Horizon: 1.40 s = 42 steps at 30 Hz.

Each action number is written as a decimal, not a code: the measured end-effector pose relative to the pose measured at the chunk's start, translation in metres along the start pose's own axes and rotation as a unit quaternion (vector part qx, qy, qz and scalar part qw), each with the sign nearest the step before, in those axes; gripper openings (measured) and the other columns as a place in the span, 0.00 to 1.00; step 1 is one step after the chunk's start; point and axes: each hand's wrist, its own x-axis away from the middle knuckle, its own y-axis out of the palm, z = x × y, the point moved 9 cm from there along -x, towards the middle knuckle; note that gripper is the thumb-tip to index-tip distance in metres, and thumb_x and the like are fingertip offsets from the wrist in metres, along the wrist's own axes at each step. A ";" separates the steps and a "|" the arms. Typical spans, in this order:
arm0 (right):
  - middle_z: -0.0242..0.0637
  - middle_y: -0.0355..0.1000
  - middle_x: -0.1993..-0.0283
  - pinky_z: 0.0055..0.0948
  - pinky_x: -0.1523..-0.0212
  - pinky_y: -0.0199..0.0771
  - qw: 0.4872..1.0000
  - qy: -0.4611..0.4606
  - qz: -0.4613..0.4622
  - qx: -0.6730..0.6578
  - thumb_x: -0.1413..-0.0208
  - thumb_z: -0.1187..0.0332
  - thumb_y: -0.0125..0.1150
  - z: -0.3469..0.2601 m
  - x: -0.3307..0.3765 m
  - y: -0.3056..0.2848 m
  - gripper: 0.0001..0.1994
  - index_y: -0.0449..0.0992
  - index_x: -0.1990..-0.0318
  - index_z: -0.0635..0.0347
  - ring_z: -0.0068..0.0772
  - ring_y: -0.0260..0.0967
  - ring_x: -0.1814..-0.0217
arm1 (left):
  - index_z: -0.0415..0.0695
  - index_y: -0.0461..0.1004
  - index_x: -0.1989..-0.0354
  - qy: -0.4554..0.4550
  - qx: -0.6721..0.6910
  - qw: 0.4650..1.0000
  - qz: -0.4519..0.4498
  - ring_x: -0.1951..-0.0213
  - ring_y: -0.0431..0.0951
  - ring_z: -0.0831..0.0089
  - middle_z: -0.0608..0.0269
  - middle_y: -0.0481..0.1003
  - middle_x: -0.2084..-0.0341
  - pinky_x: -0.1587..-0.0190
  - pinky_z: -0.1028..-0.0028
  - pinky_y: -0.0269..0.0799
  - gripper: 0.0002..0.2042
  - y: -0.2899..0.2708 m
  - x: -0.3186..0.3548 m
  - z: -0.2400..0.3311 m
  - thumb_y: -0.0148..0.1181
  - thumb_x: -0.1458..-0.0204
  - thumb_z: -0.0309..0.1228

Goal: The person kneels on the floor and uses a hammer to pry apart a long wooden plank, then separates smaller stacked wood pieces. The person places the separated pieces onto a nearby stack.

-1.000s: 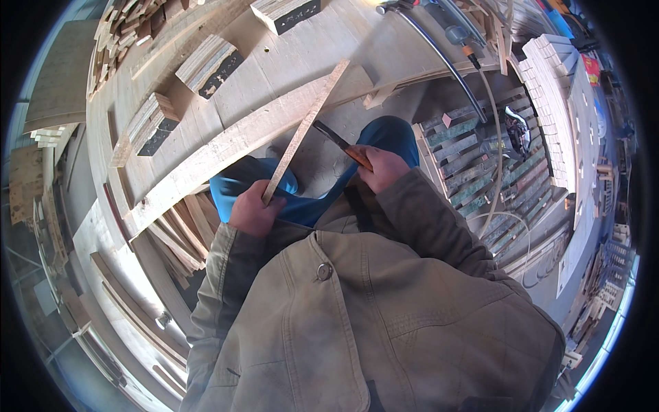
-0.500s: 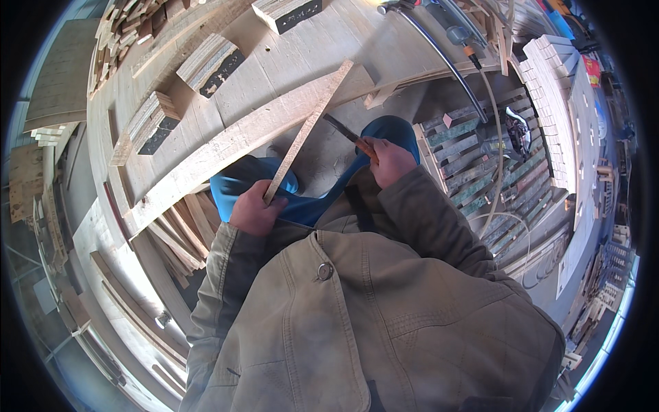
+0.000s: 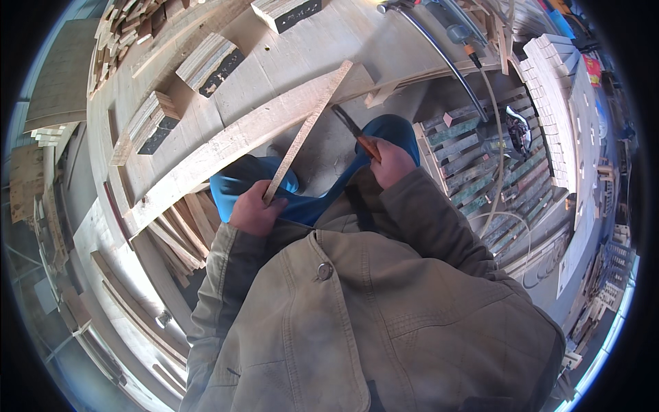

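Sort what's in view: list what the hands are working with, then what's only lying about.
In hand:
- left hand grips a thin wooden strip
- right hand holds a dark-bladed tool with an orange handle

Lying about:
- long plank
- plywood blocks
- stacked slats
- hose
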 end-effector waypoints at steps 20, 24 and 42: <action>0.48 0.81 0.56 0.37 0.50 0.77 0.979 0.062 0.072 -0.180 0.40 0.70 0.65 0.029 -0.012 -0.024 0.18 0.77 0.44 0.64 0.47 0.81 0.52 | 0.41 0.78 0.49 -0.002 -0.007 1.000 0.000 0.60 0.84 0.55 0.51 0.83 0.65 0.55 0.60 0.77 0.20 0.000 0.002 0.006 0.72 0.47 0.37; 0.49 0.81 0.56 0.39 0.51 0.78 0.982 0.073 0.126 -0.117 0.42 0.68 0.68 0.034 -0.025 -0.048 0.21 0.76 0.42 0.64 0.49 0.81 0.54 | 0.40 0.79 0.51 -0.018 0.009 1.000 -0.022 0.57 0.83 0.46 0.45 0.82 0.62 0.53 0.57 0.77 0.19 -0.002 0.003 0.013 0.72 0.46 0.37; 0.52 0.79 0.47 0.46 0.42 0.76 0.962 0.050 0.225 0.147 0.51 0.59 0.78 0.016 -0.114 -0.129 0.31 0.75 0.42 0.66 0.53 0.76 0.42 | 0.40 0.79 0.50 -0.031 0.021 0.999 -0.014 0.59 0.83 0.47 0.45 0.82 0.64 0.55 0.57 0.78 0.20 -0.006 0.008 0.003 0.72 0.47 0.38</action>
